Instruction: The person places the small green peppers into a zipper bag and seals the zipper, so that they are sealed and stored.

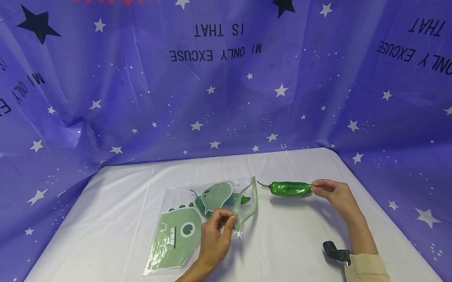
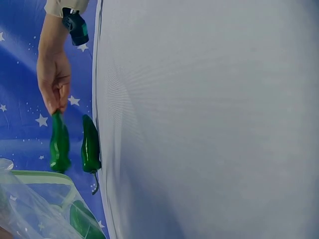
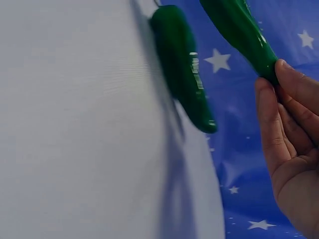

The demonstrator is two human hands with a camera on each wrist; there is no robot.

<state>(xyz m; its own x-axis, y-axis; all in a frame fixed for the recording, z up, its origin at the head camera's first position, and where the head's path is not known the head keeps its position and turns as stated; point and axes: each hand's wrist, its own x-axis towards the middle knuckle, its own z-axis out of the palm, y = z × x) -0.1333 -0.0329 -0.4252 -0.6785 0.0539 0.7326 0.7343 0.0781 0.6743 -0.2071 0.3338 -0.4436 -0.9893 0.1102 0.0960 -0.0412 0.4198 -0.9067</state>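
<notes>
My left hand (image 1: 215,235) pinches the near side of the opening of a clear zip bag (image 1: 174,254), which lies on the table with its mouth spread toward the right. A green chili pepper (image 1: 200,204) shows inside, partly behind the bag's printed pattern. To the right, my right hand (image 1: 340,196) holds another green chili pepper (image 1: 290,188) by its pointed tip between thumb and fingers, its stem end toward the bag mouth. Both wrist views show a further green chili pepper (image 3: 177,64) beside the held one (image 3: 244,35); the head view does not show it separately.
A white cloth covers the table (image 1: 293,248). Purple curtains (image 1: 223,94) with stars and lettering hang behind it and on both sides. A black camera mount (image 1: 335,252) sticks out from my right sleeve (image 1: 367,270).
</notes>
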